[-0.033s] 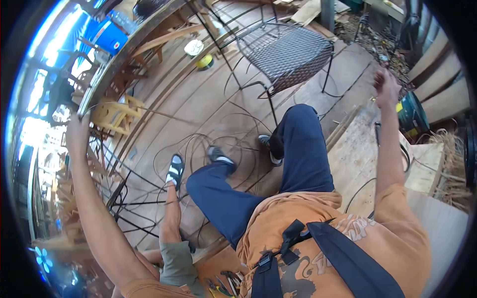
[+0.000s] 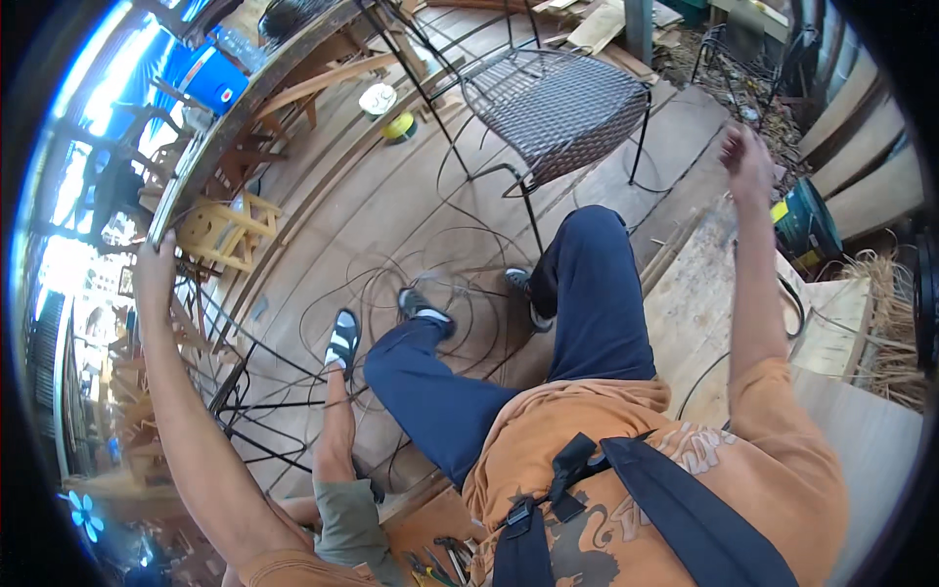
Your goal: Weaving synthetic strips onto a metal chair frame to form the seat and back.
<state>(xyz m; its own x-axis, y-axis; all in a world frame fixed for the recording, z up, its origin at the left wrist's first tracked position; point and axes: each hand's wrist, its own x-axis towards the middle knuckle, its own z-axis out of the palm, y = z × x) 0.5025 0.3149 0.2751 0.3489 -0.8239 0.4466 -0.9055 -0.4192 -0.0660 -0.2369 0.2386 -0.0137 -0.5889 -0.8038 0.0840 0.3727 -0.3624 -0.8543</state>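
Stretched out to the far left, my left hand [image 2: 155,262] has its fingers pressed together beside the table edge; what they pinch, if anything, is too small to name. Out at the upper right is my right hand [image 2: 747,168], raised with its fingers curled in; anything in them cannot be made out. Long thin brown weaving strands [image 2: 469,256] lie in loose loops on the floor around my feet, some blurred. In front of me stands a chair [image 2: 558,103] with a dark metal frame and a woven brown seat.
Another person's leg [image 2: 337,421] reaches in at the lower left, beside a black metal frame [image 2: 279,403]. Also around are a yellow wooden stool [image 2: 230,235], a blue cooler [image 2: 212,80], a dark green bucket [image 2: 808,223], a wooden board [image 2: 699,303] and hand tools [image 2: 452,558].
My right hand has shifted slightly left and up. My left hand has moved slightly down. The view has shifted a little.
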